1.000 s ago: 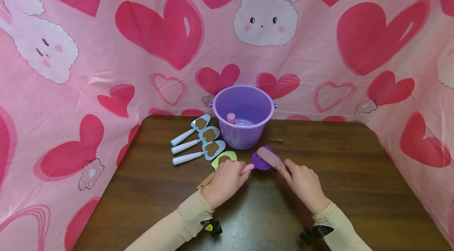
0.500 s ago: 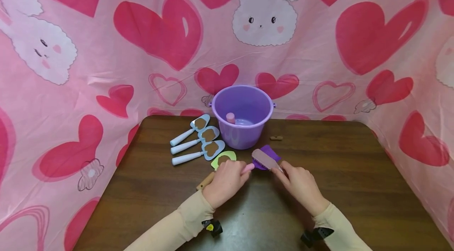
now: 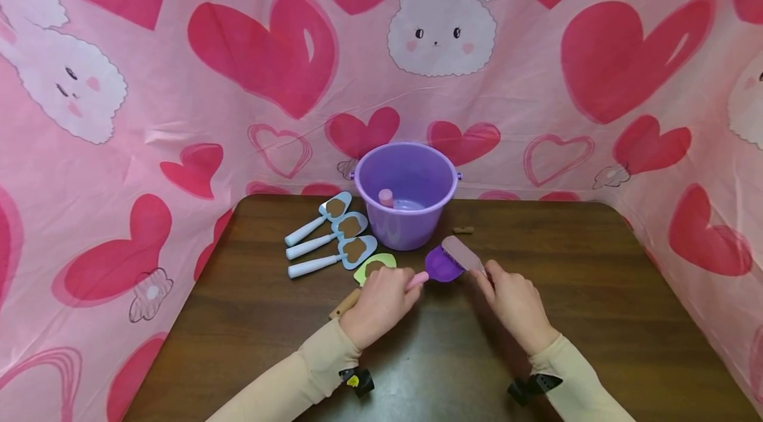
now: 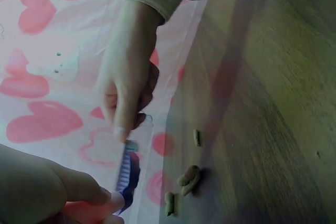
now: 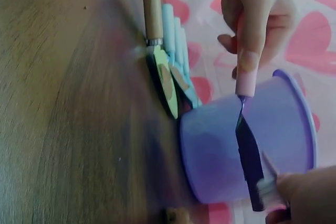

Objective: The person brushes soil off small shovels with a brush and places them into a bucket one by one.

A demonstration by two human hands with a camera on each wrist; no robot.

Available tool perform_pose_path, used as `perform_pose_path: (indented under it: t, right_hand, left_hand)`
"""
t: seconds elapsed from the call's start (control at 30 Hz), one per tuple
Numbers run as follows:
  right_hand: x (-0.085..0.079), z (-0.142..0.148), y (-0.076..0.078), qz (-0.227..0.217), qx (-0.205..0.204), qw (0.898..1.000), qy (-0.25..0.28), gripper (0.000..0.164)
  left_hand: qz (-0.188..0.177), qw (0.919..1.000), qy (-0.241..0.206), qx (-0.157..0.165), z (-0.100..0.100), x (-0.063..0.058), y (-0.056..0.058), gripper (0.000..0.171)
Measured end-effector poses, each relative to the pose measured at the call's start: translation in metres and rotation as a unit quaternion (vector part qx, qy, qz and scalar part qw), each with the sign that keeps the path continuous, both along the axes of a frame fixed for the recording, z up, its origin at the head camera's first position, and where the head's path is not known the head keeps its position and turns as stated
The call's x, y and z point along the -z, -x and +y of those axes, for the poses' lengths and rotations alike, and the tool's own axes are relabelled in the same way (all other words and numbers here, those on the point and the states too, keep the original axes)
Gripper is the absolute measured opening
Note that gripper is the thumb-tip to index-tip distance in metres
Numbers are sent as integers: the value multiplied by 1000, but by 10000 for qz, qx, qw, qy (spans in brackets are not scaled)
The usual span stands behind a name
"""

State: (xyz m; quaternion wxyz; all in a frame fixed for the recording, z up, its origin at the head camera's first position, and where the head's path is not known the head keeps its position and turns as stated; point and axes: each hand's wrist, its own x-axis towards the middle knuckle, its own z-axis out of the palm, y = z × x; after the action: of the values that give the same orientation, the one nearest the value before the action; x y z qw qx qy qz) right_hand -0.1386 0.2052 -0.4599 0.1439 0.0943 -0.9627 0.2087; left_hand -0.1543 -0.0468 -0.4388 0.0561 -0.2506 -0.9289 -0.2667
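Note:
My left hand [image 3: 380, 306] grips the pink handle [image 3: 417, 280] of a small garden trowel, its purple blade [image 3: 442, 267] raised above the table. In my right hand [image 3: 520, 306] is a pinkish flat-backed brush [image 3: 461, 255], with its bristles against the blade. The right wrist view shows the purple blade [image 5: 248, 148] nearly edge-on, the brush [image 5: 270, 190] at its far end. Behind it stands a purple bucket [image 3: 408, 223] with a pink handle end [image 3: 386, 197] sticking up inside. The left wrist view shows my right hand [image 4: 128, 77] over the brush, its bristles at the blade.
Light-blue trowels [image 3: 312, 265] with brown patches lie left of the bucket. A green trowel [image 3: 375, 263] with a wooden handle [image 3: 346, 304] lies partly under my left hand. Small brown pieces [image 4: 190, 179] lie on the table [image 3: 596, 316]; one brown piece [image 3: 463, 230] is right of the bucket.
The brush has moved left over the purple blade, then back right and slightly up. The blade's tilt has shifted. My left hand stays about where it was.

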Motion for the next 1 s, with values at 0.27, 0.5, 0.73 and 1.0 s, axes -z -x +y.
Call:
perform_pose_path:
  t: [0.27,0.5,0.73,1.0]
  right_hand:
    - [3,-12,-6,259,-670,9974,-89,31]
    - [3,-4,-3,134,-170,9997,-75,31]
    - [4,7,2,121,103,9998,-84,33]
    - [4,2,0,364,-135,9992,2,29]
  left_hand:
    - [-148,9999,23,-51,0,1,2,24]
    - [-193,9998,-106,19,-2,-2,1,27]
    - [21,10000,-23,10,-2,-2,-1,35]
    - [36,10000,-17,-22,-2,0,1,37]
